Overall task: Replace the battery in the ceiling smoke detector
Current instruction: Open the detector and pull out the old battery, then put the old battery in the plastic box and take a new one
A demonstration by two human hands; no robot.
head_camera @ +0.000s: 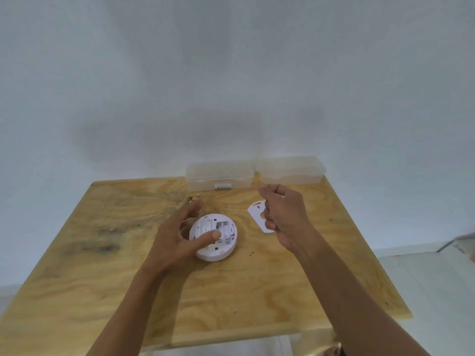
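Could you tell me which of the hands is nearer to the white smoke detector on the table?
Left. The left hand is at the smoke detector, its thumb on the open back. The right hand is raised apart to the right, over the flat white cover.

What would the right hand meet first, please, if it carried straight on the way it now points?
Most likely the right-hand clear plastic box at the table's far edge: the right hand points that way, fingers curled. Depth is unclear, so it might pass above the box.
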